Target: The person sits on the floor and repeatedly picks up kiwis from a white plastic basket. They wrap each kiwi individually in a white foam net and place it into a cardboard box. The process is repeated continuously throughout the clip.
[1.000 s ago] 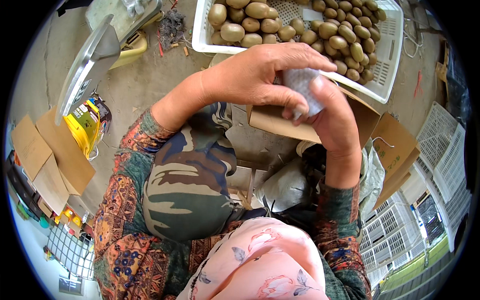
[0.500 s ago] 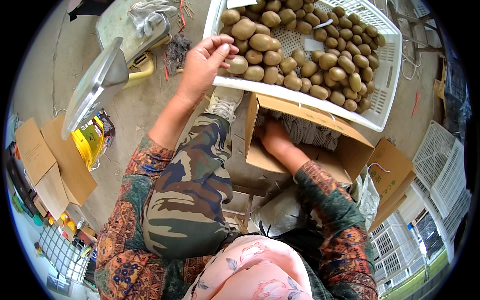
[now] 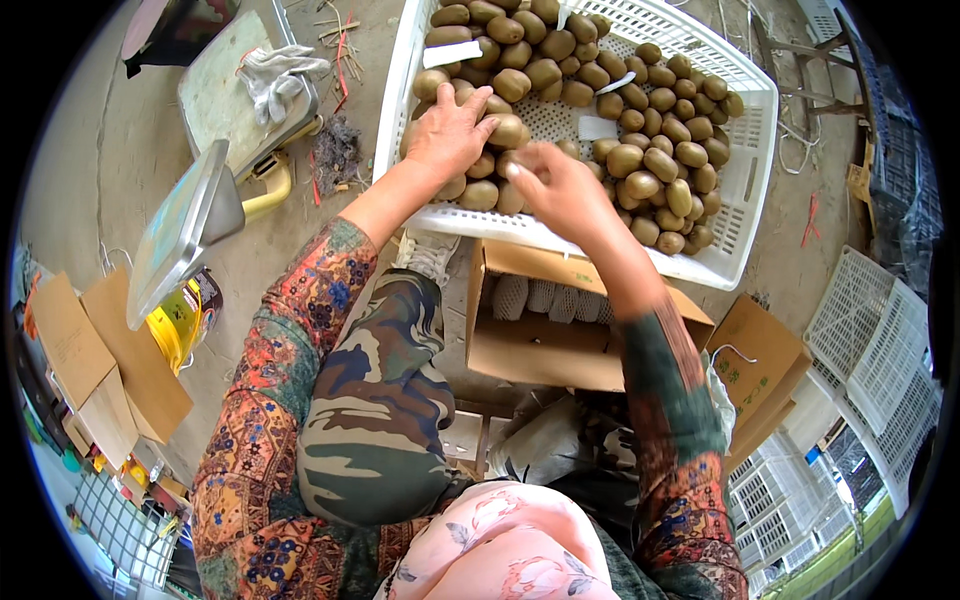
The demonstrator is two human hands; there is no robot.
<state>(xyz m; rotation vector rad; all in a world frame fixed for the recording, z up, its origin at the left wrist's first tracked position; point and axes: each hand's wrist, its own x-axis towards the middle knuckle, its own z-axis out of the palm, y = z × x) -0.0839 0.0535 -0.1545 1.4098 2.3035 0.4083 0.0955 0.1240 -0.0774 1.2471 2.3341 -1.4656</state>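
Brown kiwifruit (image 3: 655, 165) lie heaped in a white plastic crate (image 3: 755, 180) in front of me. My left hand (image 3: 450, 135) rests on fruit at the crate's near left part, its fingers spread and touching them. Close to its right, my right hand (image 3: 565, 190) hovers over the near side, slightly blurred, thumb apart from the fingers beside a kiwifruit; no fruit shows in its grasp. Below the crate stands an open cardboard box (image 3: 545, 355) tilted toward me, with white foam net sleeves (image 3: 545, 298) lined along its far inside, partly hidden by my right forearm.
At the left stands a platform scale (image 3: 190, 215) with white gloves (image 3: 275, 80) on its plate. More cardboard (image 3: 130, 350) lies at the far left. A cardboard flap (image 3: 755, 365) and stacked white crates (image 3: 870, 340) are at the right. White slips lie among the fruit.
My right hand has come out of the cardboard box and up over the kiwifruit. The left hand has moved from above the crate's edge onto the fruit, its fingers spreading.
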